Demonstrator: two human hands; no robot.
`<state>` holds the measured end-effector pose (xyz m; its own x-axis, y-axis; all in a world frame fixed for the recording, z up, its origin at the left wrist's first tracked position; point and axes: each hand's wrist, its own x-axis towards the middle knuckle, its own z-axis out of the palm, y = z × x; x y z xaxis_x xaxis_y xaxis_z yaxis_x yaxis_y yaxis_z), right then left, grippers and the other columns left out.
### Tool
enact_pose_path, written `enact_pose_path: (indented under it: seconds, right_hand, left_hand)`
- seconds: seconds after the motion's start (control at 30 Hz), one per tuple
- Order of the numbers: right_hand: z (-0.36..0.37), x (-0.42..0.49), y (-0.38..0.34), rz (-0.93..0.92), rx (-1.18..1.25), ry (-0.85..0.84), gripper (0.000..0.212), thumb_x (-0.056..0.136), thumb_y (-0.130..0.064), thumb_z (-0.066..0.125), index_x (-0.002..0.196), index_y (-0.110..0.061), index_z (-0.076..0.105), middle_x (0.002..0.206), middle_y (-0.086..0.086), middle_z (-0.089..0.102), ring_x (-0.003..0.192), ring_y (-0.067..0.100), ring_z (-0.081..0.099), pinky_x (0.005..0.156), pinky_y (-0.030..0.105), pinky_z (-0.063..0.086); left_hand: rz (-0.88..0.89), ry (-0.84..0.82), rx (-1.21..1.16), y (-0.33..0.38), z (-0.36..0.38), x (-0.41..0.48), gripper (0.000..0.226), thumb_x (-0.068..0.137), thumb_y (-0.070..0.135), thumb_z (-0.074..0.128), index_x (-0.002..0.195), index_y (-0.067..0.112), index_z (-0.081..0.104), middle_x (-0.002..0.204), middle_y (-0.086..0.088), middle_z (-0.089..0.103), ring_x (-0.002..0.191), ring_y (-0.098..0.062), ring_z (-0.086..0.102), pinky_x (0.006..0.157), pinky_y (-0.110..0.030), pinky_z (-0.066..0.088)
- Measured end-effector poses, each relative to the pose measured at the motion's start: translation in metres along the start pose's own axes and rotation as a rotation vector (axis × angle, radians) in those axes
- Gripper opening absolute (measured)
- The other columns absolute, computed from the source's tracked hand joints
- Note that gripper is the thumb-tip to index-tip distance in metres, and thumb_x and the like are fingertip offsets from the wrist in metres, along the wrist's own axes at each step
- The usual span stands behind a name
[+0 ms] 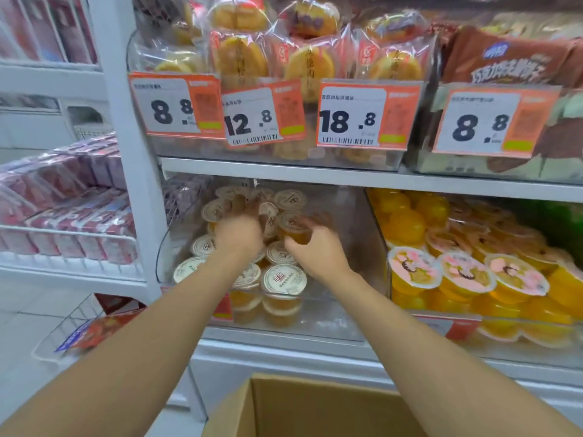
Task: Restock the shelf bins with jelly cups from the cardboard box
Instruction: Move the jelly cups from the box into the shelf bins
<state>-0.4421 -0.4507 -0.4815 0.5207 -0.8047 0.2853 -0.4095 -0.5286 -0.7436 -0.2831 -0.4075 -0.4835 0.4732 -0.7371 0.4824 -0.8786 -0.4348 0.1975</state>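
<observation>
Your right hand (315, 252) grips a white-lidded amber jelly cup (292, 228) inside the clear plastic bin (334, 323); your left hand (238, 234) is too blurred to tell.

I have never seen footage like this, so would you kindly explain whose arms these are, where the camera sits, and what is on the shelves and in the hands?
There is no machine here: one camera worn on a person's head looks forward and down, so the two bare arms are that person's own. The left hand reaches among the white-lidded jelly cups in a clear shelf bin; it is blurred, so I cannot tell whether it holds one. The right hand grips one amber cup over the same bin. To the right lie pink-lidded orange cups. The shelf above carries wrapped breads behind price tags. An open cardboard box sits at the bottom edge, below the arms.
</observation>
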Motion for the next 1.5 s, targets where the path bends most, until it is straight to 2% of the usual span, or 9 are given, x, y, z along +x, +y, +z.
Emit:
enact_pose_path:
  seconds: [0.13, 0.3, 0.5, 0.67, 1.1, 1.17, 1.27, 1.37, 1.5]
  right_hand:
    - [0.005, 0.004, 0.01, 0.034, -0.074, 0.117, 0.031, 0.088, -0.024, 0.06, 0.118, -0.017, 0.063, 0.098, 0.004, 0.067, 0.09, 0.023, 0.065, 0.076, 0.025, 0.048]
    - [0.009, 0.006, 0.012, -0.015, -0.047, 0.127, 0.025, 0.094, -0.021, 0.058, 0.117, -0.015, 0.065, 0.097, -0.008, 0.056, 0.093, 0.019, 0.065, 0.088, 0.031, 0.052]
    - [0.016, 0.011, 0.019, -0.053, -0.068, 0.016, 0.044, 0.099, -0.024, 0.051, 0.141, -0.012, 0.049, 0.153, 0.0, 0.031, 0.139, 0.012, 0.034, 0.109, 0.012, 0.018]
    - [0.021, 0.017, 0.027, -0.024, -0.16, -0.16, 0.062, 0.102, -0.035, 0.04, 0.155, -0.026, 0.011, 0.162, -0.008, -0.005, 0.148, 0.008, 0.004, 0.118, 0.027, 0.012]
    - [0.019, 0.015, 0.024, -0.025, -0.157, -0.093, 0.061, 0.101, -0.038, 0.039, 0.154, -0.033, 0.009, 0.163, -0.005, -0.001, 0.15, 0.018, 0.003, 0.12, 0.045, 0.018]
    - [0.011, 0.01, 0.017, -0.071, -0.171, 0.029, 0.057, 0.098, -0.03, 0.045, 0.151, -0.029, 0.025, 0.161, 0.001, 0.016, 0.147, 0.025, 0.018, 0.116, 0.046, 0.027]
    - [-0.006, -0.015, 0.01, -0.182, -0.224, 0.184, 0.041, 0.091, -0.017, 0.054, 0.132, -0.018, 0.052, 0.133, 0.006, 0.051, 0.118, 0.025, 0.051, 0.099, 0.039, 0.044]
    - [-0.025, -0.062, 0.007, -0.289, -0.217, 0.207, 0.018, 0.088, -0.009, 0.056, 0.105, -0.012, 0.063, 0.105, 0.004, 0.056, 0.079, 0.019, 0.057, 0.072, 0.034, 0.048]
    - [-0.037, -0.136, 0.037, -0.335, -0.268, 0.168, 0.006, 0.085, -0.008, 0.059, 0.088, -0.011, 0.062, 0.089, 0.004, 0.057, 0.069, 0.022, 0.054, 0.061, 0.034, 0.044]
  left_hand:
    - [0.107, 0.235, 0.044, -0.015, 0.014, -0.004, 0.043, 0.078, 0.02, 0.075, 0.119, 0.014, 0.065, 0.112, -0.02, 0.061, 0.097, -0.041, 0.059, 0.074, -0.047, 0.048]
    - [0.08, 0.322, -0.108, -0.021, 0.014, 0.005, 0.03, 0.084, 0.016, 0.065, 0.114, 0.014, 0.069, 0.11, -0.015, 0.068, 0.1, -0.039, 0.061, 0.085, -0.044, 0.041]
    - [-0.116, 0.018, 0.001, -0.025, 0.023, 0.011, 0.058, 0.092, 0.064, 0.037, 0.138, 0.032, 0.049, 0.155, -0.009, 0.031, 0.143, -0.031, 0.021, 0.113, -0.047, 0.012]
    - [-0.101, 0.103, -0.091, -0.03, 0.024, 0.005, 0.087, 0.064, 0.088, 0.034, 0.126, 0.034, 0.06, 0.142, 0.0, 0.048, 0.139, -0.025, 0.03, 0.112, -0.047, 0.017]
    - [-0.128, -0.105, -0.164, -0.022, -0.002, -0.008, 0.073, 0.072, 0.067, 0.045, 0.141, 0.043, 0.043, 0.157, 0.001, 0.027, 0.146, -0.022, 0.013, 0.119, -0.048, 0.0]
    - [-0.112, -0.046, -0.176, -0.015, -0.013, -0.02, 0.056, 0.078, 0.058, 0.049, 0.13, 0.036, 0.056, 0.139, -0.002, 0.05, 0.135, -0.027, 0.034, 0.114, -0.048, 0.018]
    - [-0.021, -0.008, -0.398, 0.003, -0.029, -0.059, 0.018, 0.076, 0.042, 0.054, 0.074, 0.025, 0.057, 0.078, 0.004, 0.063, 0.085, -0.019, 0.055, 0.08, -0.04, 0.046]
    - [0.093, -0.039, -0.424, 0.024, -0.041, -0.105, 0.028, 0.074, 0.036, 0.052, 0.06, 0.022, 0.033, 0.055, 0.003, 0.044, 0.058, -0.017, 0.043, 0.053, -0.036, 0.036]
    - [0.116, -0.234, -0.46, 0.052, -0.039, -0.165, 0.031, 0.073, 0.034, 0.051, 0.058, 0.02, 0.028, 0.05, 0.003, 0.034, 0.053, -0.019, 0.036, 0.051, -0.032, 0.025]
